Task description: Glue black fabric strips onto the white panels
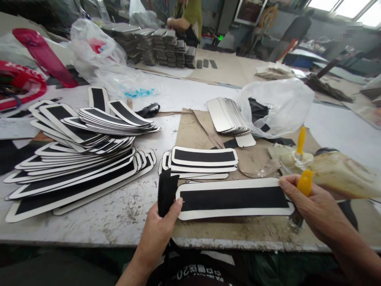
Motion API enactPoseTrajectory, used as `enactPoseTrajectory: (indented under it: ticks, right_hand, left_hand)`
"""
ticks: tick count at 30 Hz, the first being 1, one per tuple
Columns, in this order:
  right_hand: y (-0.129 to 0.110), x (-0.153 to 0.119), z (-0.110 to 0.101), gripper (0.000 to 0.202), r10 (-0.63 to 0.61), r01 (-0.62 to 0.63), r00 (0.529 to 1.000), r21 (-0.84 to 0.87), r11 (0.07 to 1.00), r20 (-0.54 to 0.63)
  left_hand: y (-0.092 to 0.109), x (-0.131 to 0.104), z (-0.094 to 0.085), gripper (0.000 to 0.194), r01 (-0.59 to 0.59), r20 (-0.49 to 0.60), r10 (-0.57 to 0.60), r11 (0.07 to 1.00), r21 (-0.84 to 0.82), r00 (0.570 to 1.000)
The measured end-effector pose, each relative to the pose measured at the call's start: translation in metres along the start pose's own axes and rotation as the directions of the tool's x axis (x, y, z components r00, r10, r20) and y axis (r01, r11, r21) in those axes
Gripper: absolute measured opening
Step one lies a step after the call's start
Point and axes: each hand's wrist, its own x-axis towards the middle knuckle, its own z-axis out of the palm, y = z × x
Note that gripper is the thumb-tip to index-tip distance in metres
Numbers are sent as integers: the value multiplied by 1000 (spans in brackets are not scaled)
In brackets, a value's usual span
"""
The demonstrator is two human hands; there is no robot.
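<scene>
A long white panel with rounded corners and a black strip down its middle is held level above the table's front edge. My left hand is closed on its left end, thumb on top, and also holds a bunch of black fabric pieces. My right hand pinches the panel's right end while gripping a yellow-handled brush, its bristles partly hidden below the panel. Just beyond lies a small stack of similar panels. At left, large piles of black-and-white panels overlap one another.
Past my right hand sits a messy glue container with another yellow handle standing in it. Plain white panels lie beside a clear plastic bag. Grey stacks stand farther back, near another person.
</scene>
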Motion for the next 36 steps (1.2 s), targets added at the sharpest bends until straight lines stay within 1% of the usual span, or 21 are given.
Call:
enactPoseTrajectory:
  ticks: [3, 7, 9, 11, 15, 19, 22, 26, 30, 33, 36]
  right_hand:
    - [-7, -4, 4, 35, -7, 7, 1000, 26, 1000, -5]
    - [-13, -10, 9, 31, -34, 32, 999, 120, 992, 10]
    - [-14, -12, 11, 30, -27, 21, 999, 167, 986, 32]
    - [-14, -14, 13, 31, -18, 7, 998, 205, 979, 53]
    - [-11, -18, 16, 36, 6, -34, 995, 295, 955, 96]
    - [-5, -26, 16, 41, 18, -73, 987, 350, 934, 159]
    - [-4, -32, 14, 35, -1, -48, 986, 285, 957, 169]
    - [-4, -38, 14, 29, -29, 5, 991, 183, 983, 134]
    - [0, -41, 15, 27, -44, 25, 993, 171, 985, 111]
    - [2, -43, 15, 26, -57, 42, 994, 158, 987, 93]
    - [4, -44, 14, 27, -64, 51, 994, 146, 988, 83]
  left_hand:
    - [4, -2, 0, 40, 36, -41, -38, 998, -55, 998]
    - [8, -2, 2, 40, 165, -47, -176, 970, -180, 983]
    - [9, -1, 3, 37, 209, -89, -229, 958, -197, 969]
    - [11, -2, 5, 35, 225, -123, -252, 954, -196, 960]
    - [13, -6, 10, 36, 196, -157, -227, 962, -191, 961]
    - [9, -10, 13, 48, 162, -160, -196, 966, -200, 968]
    - [4, -11, 13, 53, 162, -188, -190, 975, -154, 964]
    - [2, -15, 14, 46, 113, -217, -137, 986, -119, 967]
    - [0, -19, 16, 44, 101, -196, -125, 987, -128, 973]
    - [-1, -20, 18, 46, 121, -215, -143, 986, -114, 966]
    - [0, -22, 18, 47, 102, -224, -121, 990, -96, 967]
